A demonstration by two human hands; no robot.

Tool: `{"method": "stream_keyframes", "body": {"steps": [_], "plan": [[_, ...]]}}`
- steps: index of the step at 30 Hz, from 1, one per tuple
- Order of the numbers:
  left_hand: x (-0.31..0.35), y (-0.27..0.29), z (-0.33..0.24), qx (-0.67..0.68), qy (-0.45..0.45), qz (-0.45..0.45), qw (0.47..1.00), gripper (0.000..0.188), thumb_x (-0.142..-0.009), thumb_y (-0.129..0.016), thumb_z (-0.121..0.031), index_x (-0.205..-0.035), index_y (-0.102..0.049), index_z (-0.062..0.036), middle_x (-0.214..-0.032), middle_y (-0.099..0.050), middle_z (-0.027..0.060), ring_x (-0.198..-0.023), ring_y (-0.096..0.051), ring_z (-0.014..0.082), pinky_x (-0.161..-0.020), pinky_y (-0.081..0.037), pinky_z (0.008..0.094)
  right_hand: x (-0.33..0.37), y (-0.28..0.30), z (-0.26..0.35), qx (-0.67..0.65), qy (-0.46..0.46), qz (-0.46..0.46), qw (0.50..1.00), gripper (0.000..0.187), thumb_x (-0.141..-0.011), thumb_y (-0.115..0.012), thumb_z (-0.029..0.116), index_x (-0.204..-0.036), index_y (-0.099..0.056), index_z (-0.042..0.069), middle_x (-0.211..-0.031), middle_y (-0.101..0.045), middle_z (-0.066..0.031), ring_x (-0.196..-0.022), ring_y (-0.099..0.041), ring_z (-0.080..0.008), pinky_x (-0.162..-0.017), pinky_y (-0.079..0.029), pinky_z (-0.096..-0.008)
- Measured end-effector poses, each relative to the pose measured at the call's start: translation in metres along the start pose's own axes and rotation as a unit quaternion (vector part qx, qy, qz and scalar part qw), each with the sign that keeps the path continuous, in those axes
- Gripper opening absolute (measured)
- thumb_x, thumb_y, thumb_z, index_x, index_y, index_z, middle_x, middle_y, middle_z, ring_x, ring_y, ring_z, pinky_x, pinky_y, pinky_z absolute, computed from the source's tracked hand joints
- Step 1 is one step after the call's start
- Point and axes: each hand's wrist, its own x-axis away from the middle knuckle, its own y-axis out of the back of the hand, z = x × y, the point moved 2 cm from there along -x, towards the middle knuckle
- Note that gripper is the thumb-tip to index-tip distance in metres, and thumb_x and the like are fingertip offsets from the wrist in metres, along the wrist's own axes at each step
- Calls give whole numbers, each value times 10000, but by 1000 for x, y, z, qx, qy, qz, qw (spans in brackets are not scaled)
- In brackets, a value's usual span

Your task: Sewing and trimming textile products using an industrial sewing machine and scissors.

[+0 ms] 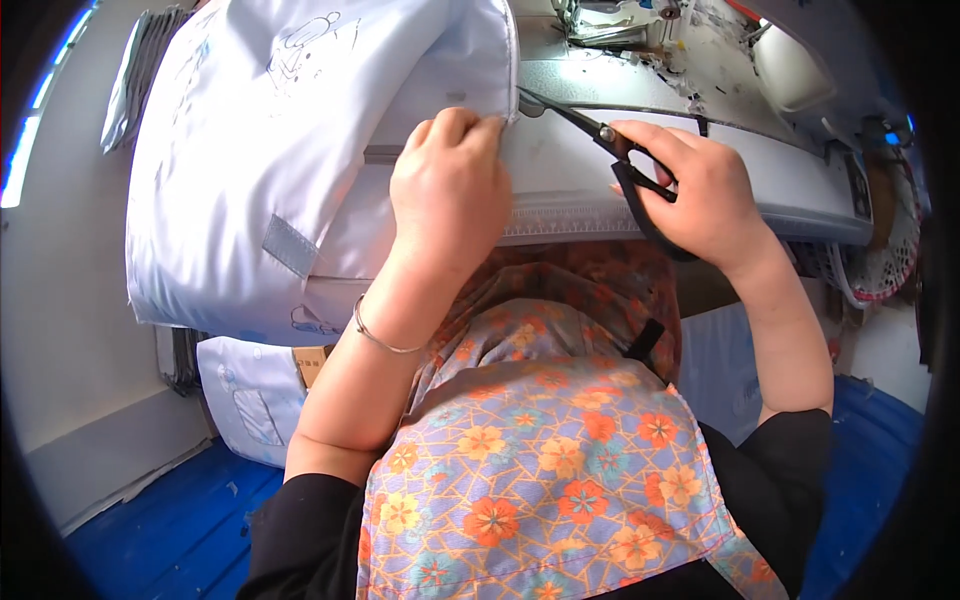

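Observation:
A large piece of shiny white fabric [220,170] with line drawings and a small grey patch [290,246] spreads over the left of the sewing table. My left hand [452,180] pinches the fabric's right edge near its lower corner. In my right hand [700,185] is a pair of black scissors [630,165], with fingers through the handle. The scissors point up and left, their tips touching or very close to the fabric edge just above my left fingers. How far the blades are apart is hard to make out.
Behind the scissors stands the metal base of a sewing machine [620,30], with scraps around it. A ruler strip [600,222] runs along the table's front edge. At the right is a plastic basket [880,250]. More white fabric [240,390] hangs below the table at left, above a blue floor [200,530].

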Motion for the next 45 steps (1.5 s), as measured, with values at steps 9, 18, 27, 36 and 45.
{"method": "stream_keyframes", "body": {"steps": [9, 18, 27, 36, 45], "plan": [[-8, 26, 32, 594, 354, -6, 722, 281, -951, -582, -41, -1207, -676, 24, -1043, -698, 50, -906, -620, 95, -791, -505, 243, -23, -21, 30, 96, 45, -128, 986, 720, -674, -841, 161, -1360, -635, 231, -885, -493, -59, -814, -559, -263, -735, -484, -398], [-8, 25, 36, 693, 361, -3, 624, 319, -929, -563, 2, -1233, -652, 45, -1083, -704, 110, -966, -667, 159, -867, -547, 288, -28, -29, 36, 143, 63, -132, 979, 662, -694, -820, 155, -1335, -669, 218, -835, -484, -43, -766, -559, -240, -700, -487, -384], [-9, 25, 34, 703, 358, -7, 615, 312, -930, -572, -3, -1225, -661, 46, -1077, -706, 106, -960, -667, 154, -862, -544, 283, -27, -29, 39, 153, 82, -139, 975, 660, -691, -819, 152, -1332, -674, 215, -793, -461, -40, -720, -550, -231, -654, -484, -372], [-12, 24, 32, 700, 347, -10, 624, 306, -924, -588, -16, -1213, -673, 39, -1057, -718, 98, -947, -671, 156, -857, -545, 285, -23, -25, 38, 131, 89, -162, 974, 660, -693, -810, 135, -1336, -662, 163, -824, -474, -52, -736, -549, -247, -658, -481, -373], [-14, 24, 32, 701, 353, -17, 620, 321, -918, -585, -19, -1224, -660, 46, -1059, -717, 110, -943, -683, 168, -850, -563, 301, -26, -26, 37, 144, 85, -151, 974, 646, -700, -821, 146, -1327, -670, 182, -800, -483, -51, -726, -568, -249, -645, -490, -374]]}}
